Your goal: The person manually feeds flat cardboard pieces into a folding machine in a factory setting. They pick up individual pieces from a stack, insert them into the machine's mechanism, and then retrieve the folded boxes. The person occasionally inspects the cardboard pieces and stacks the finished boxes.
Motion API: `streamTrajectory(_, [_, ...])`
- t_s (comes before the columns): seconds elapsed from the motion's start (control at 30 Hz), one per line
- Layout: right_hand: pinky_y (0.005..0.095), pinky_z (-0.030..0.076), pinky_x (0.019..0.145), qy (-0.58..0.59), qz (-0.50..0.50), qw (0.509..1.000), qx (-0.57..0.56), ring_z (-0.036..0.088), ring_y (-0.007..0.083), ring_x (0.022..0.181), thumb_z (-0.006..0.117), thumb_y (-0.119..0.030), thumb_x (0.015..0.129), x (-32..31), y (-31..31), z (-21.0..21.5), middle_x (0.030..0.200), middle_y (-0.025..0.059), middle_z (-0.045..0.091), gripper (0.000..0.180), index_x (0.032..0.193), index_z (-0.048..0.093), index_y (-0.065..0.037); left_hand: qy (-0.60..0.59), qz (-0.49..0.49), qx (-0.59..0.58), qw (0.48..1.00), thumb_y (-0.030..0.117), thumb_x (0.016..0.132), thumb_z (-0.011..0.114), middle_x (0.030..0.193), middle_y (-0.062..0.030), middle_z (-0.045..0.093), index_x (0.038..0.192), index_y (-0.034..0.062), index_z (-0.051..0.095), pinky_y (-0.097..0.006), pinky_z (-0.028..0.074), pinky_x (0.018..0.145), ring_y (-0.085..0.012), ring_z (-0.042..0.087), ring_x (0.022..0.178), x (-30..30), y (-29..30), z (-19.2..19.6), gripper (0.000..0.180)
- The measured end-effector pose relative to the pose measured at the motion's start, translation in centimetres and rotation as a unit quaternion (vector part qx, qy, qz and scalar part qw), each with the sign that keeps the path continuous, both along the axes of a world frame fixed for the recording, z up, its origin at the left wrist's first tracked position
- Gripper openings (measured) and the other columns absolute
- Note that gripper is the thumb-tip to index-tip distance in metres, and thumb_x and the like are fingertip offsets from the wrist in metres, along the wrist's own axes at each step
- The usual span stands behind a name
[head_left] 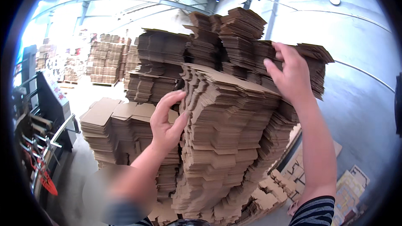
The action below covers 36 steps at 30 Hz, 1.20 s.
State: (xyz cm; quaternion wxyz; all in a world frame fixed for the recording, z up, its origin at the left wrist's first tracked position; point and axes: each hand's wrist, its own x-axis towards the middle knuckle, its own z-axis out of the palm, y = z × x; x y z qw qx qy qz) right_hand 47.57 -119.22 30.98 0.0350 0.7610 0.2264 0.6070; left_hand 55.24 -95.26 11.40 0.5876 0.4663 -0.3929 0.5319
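Observation:
A tall stack of flat, die-cut brown cardboard blanks (226, 138) rises right in front of me, its layers uneven at the edges. My left hand (167, 121) is at the stack's left side, thumb and fingers apart, the tips at or very close to the sheet edges. Over the far right corner of the top sheets, my right hand (291, 73) is raised with thumb and fingers curved and apart. Nothing shows between its fingers. Whether the right wrist touches the stack I cannot tell.
A lower stack of blanks (100, 113) stands at the left, and darker stacks (163, 50) rise behind. At the far left is a machine (54, 96) with a red-orange part (48, 183). Flat cut boards (351, 184) lean low at right by a pale wall (360, 33).

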Motion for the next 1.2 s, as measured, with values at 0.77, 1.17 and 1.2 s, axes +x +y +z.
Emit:
streamTrajectory(0.77, [0.0499,0.025,0.108,-0.001,-0.331,0.940,-0.078,0.028,0.0312,0.136,0.080,-0.043,0.061,18.8,4.7,12.7,0.148,0.0144,0.027,0.106,0.146,0.021,-0.025,0.103,-0.072,0.142,0.982,0.023,0.088,0.060,0.085,-0.0037,0.063,0.109,-0.0018,0.062,-0.024,0.046,0.071,-0.0086,0.055,0.077,21.1,0.3,13.2,0.032])
streamTrajectory(1.17, [0.0424,0.043,0.099,-0.019,-0.338,0.922,-0.188,0.046,0.0370,0.121,0.074,-0.036,0.074,19.8,4.3,14.5,0.132,0.0244,0.043,0.085,0.143,0.026,-0.025,0.071,0.016,0.448,0.891,0.029,0.079,0.066,0.097,-0.0160,0.068,0.109,0.0011,0.064,-0.033,0.050,0.081,-0.0246,0.065,0.089,22.7,-0.7,16.1,0.041])
streamTrajectory(1.2, [0.0424,0.043,0.099,-0.016,-0.336,0.923,-0.187,0.046,0.0371,0.121,0.074,-0.037,0.074,19.6,4.2,14.8,0.131,0.0243,0.043,0.085,0.143,0.026,-0.025,0.106,-0.005,0.468,0.878,0.032,0.079,0.065,0.096,-0.0157,0.068,0.104,0.0015,0.067,-0.033,0.050,0.081,-0.0260,0.065,0.089,22.5,-0.7,15.6,0.039])
